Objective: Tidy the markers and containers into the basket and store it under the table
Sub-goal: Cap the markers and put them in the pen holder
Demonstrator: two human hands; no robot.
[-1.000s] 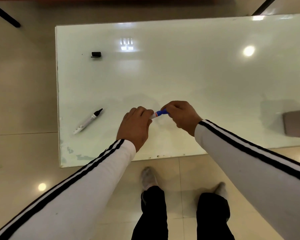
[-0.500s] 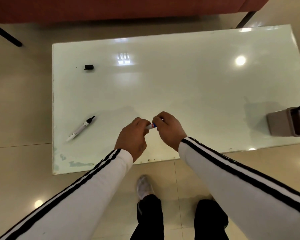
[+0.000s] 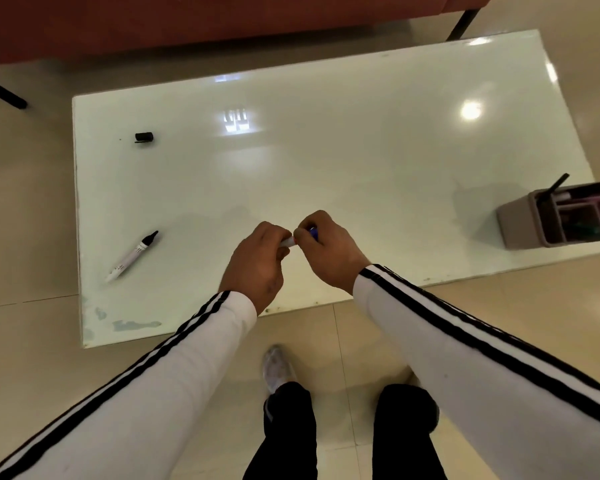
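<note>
**Helper:** Look at the blue pen [image 3: 313, 231] first. You hold it in the air, over the near side of the table [image 3: 361, 161]. Your left hand [image 3: 258, 261] is curled round the white end. Your right hand [image 3: 328, 249] pinches the blue end with its fingertips. The two hands almost touch.

**You:** So which step am I on?

**Helper:** I think you are pushing the cap onto that pen. Most of it is hidden in your hands, so I cannot tell if the cap is all the way on.

**You:** What else is there to tidy?

**Helper:** A black pen [image 3: 132, 256] lies flat near the left edge. It has no cap on. A small black cap [image 3: 143, 136] lies well apart from it, near the far left corner. I think they go together.

**You:** And where do the pens go?

**Helper:** The basket [image 3: 523, 220] stands at the right edge of the table, far from your hands. It has walls inside that split it up, and some pens stand in it.

**You:** What should I do next?

**Helper:** Press until the cap feels tight. Then let go with one hand and carry the pen to the right. Drop it into an open slot. After that, get the black cap and the black pen. The basket goes under the table last, so there is a lot left to do.
</note>
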